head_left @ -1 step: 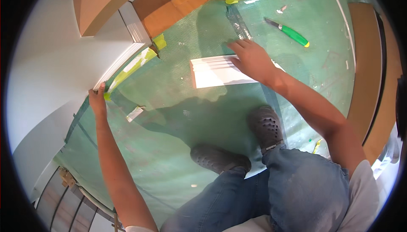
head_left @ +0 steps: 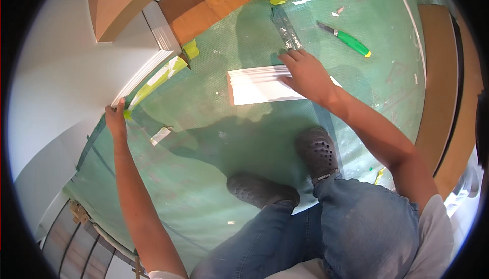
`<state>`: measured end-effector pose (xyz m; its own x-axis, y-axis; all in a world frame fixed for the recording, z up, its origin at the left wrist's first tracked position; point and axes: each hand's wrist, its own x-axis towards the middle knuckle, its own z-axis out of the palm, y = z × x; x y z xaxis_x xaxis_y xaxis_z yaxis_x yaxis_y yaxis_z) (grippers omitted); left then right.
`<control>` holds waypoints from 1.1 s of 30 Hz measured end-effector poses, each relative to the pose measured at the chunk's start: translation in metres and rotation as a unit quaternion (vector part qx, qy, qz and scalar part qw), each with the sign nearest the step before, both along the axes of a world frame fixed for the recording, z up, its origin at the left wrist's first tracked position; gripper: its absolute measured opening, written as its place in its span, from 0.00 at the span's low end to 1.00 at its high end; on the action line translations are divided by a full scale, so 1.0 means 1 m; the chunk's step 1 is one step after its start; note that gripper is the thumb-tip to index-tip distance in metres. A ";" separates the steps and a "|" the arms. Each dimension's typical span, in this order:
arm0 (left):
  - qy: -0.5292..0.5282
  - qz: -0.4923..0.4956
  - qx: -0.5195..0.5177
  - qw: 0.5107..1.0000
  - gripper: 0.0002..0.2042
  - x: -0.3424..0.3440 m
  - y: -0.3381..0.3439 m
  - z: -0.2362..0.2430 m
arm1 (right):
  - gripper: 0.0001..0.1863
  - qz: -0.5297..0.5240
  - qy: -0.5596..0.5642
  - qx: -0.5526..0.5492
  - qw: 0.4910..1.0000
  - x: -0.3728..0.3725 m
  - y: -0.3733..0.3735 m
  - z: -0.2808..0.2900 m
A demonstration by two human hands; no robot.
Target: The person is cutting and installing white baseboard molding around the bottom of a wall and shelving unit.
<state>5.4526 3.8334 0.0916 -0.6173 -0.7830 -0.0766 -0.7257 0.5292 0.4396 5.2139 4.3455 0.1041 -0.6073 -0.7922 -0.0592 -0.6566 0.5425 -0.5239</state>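
Note:
At the left, my left hand (head_left: 116,113) grips the end of a white profiled moulding (head_left: 140,76) running along the foot of the wall, with yellow tape (head_left: 158,80) on the floor covering beside it. My right hand (head_left: 305,75) is open, fingers spread, over a loose white moulding piece (head_left: 257,90) lying on the green covering; whether it touches the piece I cannot tell. Beyond that hand lies a green-handled knife (head_left: 349,41) with its blade out. A small taped scrap (head_left: 161,136) lies between my hands.
A white wall (head_left: 61,100) rises on the left under a tan curved step-like edge (head_left: 117,4). An orange-brown wood surface (head_left: 214,4) is at the back. Long brown boards (head_left: 435,75) are on the right. My grey clogs (head_left: 316,151) stand on the green floor covering (head_left: 204,167).

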 end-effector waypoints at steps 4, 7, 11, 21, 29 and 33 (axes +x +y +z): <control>-0.084 0.024 -0.003 0.996 0.34 -0.004 0.002 0.011 | 0.34 0.019 0.054 0.119 0.991 0.014 0.018 0.008; -0.022 0.002 0.011 1.000 0.37 -0.016 0.024 0.018 | 0.37 0.041 0.050 0.180 0.982 0.006 0.012 0.013; -0.083 -0.006 -0.038 0.996 0.38 -0.005 0.003 0.013 | 0.35 0.052 -0.001 0.205 0.977 -0.002 0.002 0.003; -0.185 -0.056 -0.145 0.970 0.17 0.010 0.103 0.048 | 0.31 0.052 0.032 0.216 0.974 -0.002 0.023 0.011; -0.186 -0.415 -0.070 0.888 0.16 -0.046 0.210 0.083 | 0.36 0.036 0.045 0.213 0.975 0.017 0.038 0.007; -0.162 -0.489 -0.059 0.855 0.16 -0.083 0.234 0.068 | 0.35 0.039 0.008 0.219 0.975 0.008 0.035 0.008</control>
